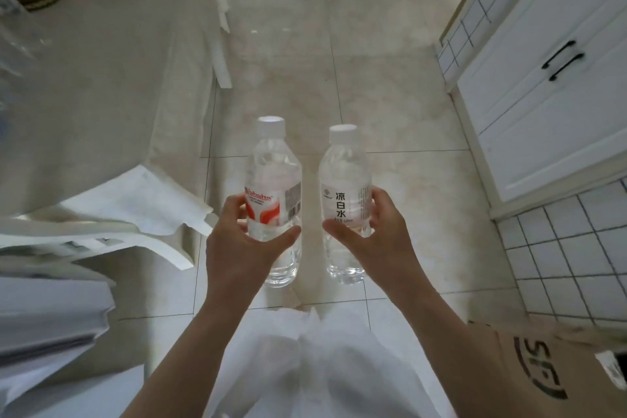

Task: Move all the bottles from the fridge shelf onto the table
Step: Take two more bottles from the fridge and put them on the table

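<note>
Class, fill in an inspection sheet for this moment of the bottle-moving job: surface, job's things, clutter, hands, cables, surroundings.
Surface: glossy tiled floor; no table seen.
Job's things: red-label bottle and white-label bottle, both upright, capped, held above the floor, apart from each other.
Clutter: cardboard box at lower right.
Hands: left hand grips the red-label bottle; right hand grips the white-label bottle.
Cables: nothing seen.
Surroundings: white cabinet with dark handles on the right; white draped cloth on the left.
</note>
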Demonstrator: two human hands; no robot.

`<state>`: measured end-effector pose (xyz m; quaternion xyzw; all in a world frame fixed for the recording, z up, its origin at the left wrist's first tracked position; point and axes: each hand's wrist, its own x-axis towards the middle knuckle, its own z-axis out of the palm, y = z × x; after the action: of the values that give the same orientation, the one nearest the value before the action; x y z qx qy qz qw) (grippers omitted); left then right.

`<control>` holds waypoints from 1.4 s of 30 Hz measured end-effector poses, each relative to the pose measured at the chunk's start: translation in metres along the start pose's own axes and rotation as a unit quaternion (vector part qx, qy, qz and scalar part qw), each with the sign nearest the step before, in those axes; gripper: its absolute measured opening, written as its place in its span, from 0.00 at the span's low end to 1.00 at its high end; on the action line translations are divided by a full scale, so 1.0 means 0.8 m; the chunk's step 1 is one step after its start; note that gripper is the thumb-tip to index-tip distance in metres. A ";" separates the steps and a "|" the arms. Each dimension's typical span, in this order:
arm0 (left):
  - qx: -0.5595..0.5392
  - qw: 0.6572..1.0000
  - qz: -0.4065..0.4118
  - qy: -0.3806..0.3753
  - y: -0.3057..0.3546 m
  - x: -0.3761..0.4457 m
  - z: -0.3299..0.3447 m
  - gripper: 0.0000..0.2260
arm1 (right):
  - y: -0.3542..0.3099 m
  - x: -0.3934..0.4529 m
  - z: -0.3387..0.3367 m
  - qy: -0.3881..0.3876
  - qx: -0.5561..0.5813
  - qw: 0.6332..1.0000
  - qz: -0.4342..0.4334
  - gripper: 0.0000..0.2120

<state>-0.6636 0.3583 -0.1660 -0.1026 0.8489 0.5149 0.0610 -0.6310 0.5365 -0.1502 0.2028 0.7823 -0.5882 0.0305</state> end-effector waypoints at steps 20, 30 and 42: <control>-0.077 0.958 -0.133 0.243 0.115 0.266 0.117 0.28 | -0.108 0.409 -0.025 -0.258 -0.122 0.956 -0.075 0.27; -0.105 0.899 -0.207 0.372 0.099 0.349 0.064 0.28 | -0.169 0.515 0.090 -0.371 -0.169 0.906 -0.114 0.27; -0.083 0.855 -0.223 0.461 0.050 0.504 -0.110 0.29 | -0.267 0.606 0.331 -0.412 -0.165 0.880 -0.168 0.29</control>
<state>-1.0650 0.2535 -0.1757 -0.5191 0.6885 0.4500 -0.2325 -1.2013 0.3779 -0.1758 -0.2001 0.8071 -0.4771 0.2845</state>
